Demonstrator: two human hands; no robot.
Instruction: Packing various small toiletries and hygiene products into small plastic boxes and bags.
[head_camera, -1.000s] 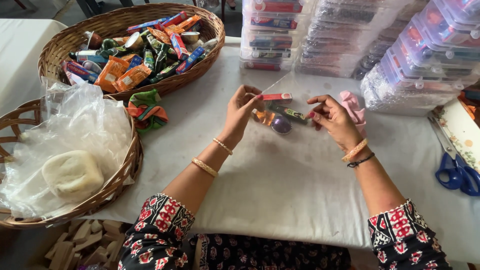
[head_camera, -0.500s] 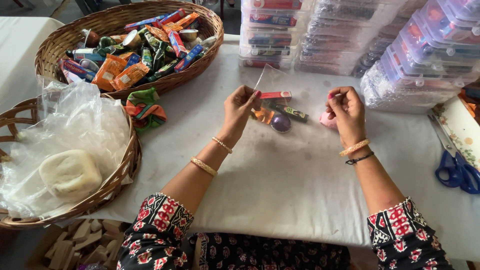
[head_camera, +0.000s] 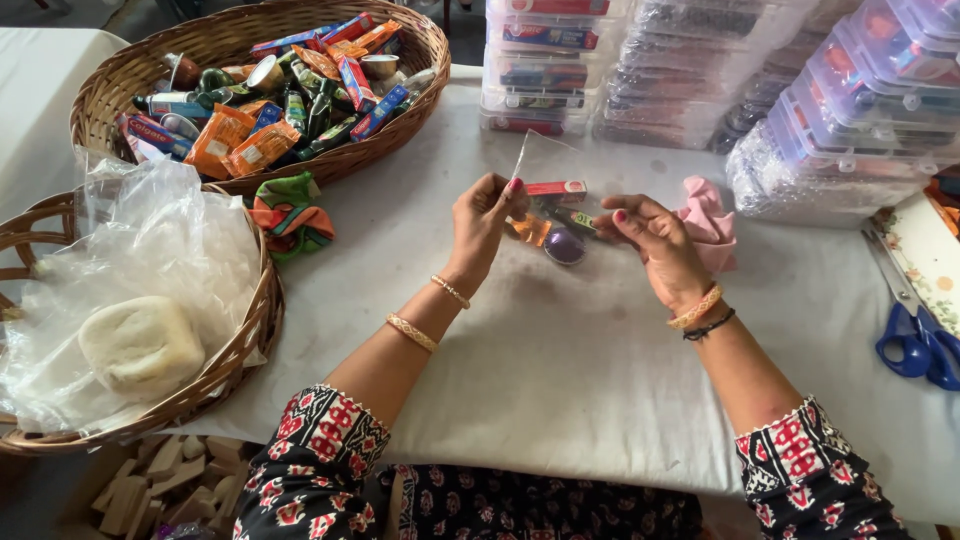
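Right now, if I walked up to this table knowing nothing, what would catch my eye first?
Probably the two hands at the table's middle: the left hand and right hand hold up a clear plastic pouch with small colourful items inside. Next, the round wicker basket at the far left, heaped with bright little packets and tubes. Then the stacks of clear plastic boxes along the far right, and blue-handled scissors at the right edge.

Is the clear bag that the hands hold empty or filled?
Filled: small items show through the clear bag, held by the left hand and right hand.
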